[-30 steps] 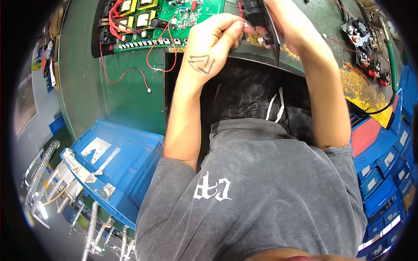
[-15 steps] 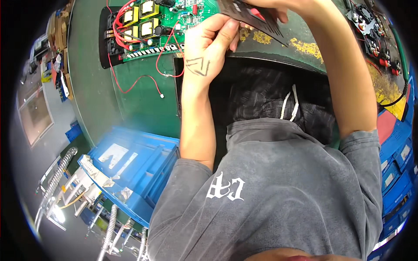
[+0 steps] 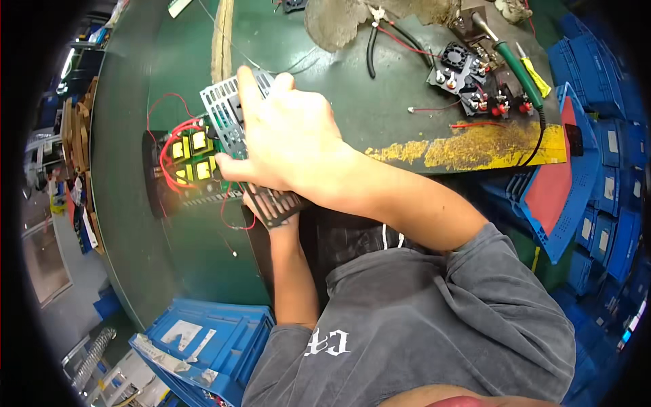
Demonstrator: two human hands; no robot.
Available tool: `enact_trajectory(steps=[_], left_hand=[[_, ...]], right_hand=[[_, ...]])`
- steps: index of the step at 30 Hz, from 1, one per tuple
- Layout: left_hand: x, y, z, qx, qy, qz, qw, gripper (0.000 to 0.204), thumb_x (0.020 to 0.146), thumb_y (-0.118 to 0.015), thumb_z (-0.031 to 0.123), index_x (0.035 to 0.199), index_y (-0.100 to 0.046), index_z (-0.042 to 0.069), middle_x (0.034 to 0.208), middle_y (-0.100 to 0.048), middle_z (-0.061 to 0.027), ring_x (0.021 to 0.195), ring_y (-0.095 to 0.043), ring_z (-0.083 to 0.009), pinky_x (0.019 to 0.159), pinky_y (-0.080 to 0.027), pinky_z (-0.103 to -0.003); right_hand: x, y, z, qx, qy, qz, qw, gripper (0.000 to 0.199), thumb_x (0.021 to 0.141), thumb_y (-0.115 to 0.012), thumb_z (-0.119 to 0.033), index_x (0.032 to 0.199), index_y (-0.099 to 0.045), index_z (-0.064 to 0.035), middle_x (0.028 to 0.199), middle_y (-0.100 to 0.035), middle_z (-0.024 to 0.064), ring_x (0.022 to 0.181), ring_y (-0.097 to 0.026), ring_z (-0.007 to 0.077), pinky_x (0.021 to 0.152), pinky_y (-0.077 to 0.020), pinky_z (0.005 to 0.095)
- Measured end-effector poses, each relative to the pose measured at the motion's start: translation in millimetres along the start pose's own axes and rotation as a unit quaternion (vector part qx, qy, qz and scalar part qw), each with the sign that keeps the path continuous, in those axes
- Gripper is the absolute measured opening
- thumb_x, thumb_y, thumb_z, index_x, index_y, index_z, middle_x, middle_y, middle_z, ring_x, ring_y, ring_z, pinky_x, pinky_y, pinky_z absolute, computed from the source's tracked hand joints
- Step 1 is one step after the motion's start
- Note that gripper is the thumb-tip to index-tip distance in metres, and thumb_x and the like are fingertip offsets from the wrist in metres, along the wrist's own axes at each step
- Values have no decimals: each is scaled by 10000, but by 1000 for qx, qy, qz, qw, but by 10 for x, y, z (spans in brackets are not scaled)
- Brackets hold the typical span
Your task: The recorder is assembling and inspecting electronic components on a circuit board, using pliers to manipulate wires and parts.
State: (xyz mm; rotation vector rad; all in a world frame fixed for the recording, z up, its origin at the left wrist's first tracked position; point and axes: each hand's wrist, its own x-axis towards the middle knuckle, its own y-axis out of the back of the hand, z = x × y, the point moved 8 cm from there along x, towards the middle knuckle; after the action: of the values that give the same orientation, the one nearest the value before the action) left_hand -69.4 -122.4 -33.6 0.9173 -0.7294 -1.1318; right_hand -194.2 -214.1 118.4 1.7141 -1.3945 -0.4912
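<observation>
A long slotted metal panel (image 3: 225,117) is tilted above the bench, its upper end catching the light and its lower end dark. My right hand (image 3: 291,139) spans it from above, thumb on the near left side and fingers stretched over the far part. Under the panel's near end is my left hand (image 3: 260,207), closed at its edge; most of its fingers are hidden. Just left of the panel lies a green circuit board (image 3: 211,182) with yellow-and-black transformers (image 3: 199,141) and red wires (image 3: 167,161). The panel and my right hand cover part of the board.
Black-handled pliers (image 3: 371,51), small fan assemblies (image 3: 456,57) and a green-handled soldering iron (image 3: 519,73) lie at the far right. Yellow worn paint (image 3: 468,146) marks the bench edge. Blue crates (image 3: 210,332) stand lower left, with blue bins (image 3: 607,183) at right.
The view has shifted, showing more of the bench. The panel has moved left, up to the circuit board, and my right hand now lies across its top.
</observation>
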Motion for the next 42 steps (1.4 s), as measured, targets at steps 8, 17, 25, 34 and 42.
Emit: enact_trajectory(steps=[8,17,25,34,42], left_hand=[[58,312,508,-287,-198,97,932,193,919,-659,171,1022,-651,8,801,-688,-96,720,-678,-216,627,-493,-333],[129,405,665,-332,-176,51,925,50,864,-607,-54,905,-631,-67,811,-639,-150,745,-644,-257,718,-502,-334],[76,448,764,-322,-229,-1,919,75,852,-628,-58,927,-631,-57,824,-611,-167,764,-612,-327,724,-500,-353],[91,352,941,-225,-276,-23,934,68,896,-699,65,940,-705,13,746,-637,-104,720,-618,-293,693,-467,-392],[58,342,924,-213,-268,0,940,73,895,-711,91,925,-709,25,778,-657,-98,737,-623,-293,706,-463,-386]], right_hand=[[11,-28,352,34,-50,-90,994,1043,764,-668,-691,1510,-438,1,992,-661,292,891,-704,426,823,-571,490],[-84,-43,554,121,-43,-68,989,952,812,-652,-696,1532,-464,-102,1060,-645,264,971,-667,445,875,-527,489],[-30,474,1415,-254,-15,127,959,319,919,-689,-400,886,-775,-95,920,-717,98,940,-664,292,803,-570,424],[475,670,2193,-376,-124,3,918,181,894,-582,-126,868,-752,-70,872,-750,187,846,-750,371,735,-599,482],[757,530,2172,-379,14,28,925,168,885,-619,-167,862,-733,-45,879,-742,203,825,-746,376,710,-605,465]])
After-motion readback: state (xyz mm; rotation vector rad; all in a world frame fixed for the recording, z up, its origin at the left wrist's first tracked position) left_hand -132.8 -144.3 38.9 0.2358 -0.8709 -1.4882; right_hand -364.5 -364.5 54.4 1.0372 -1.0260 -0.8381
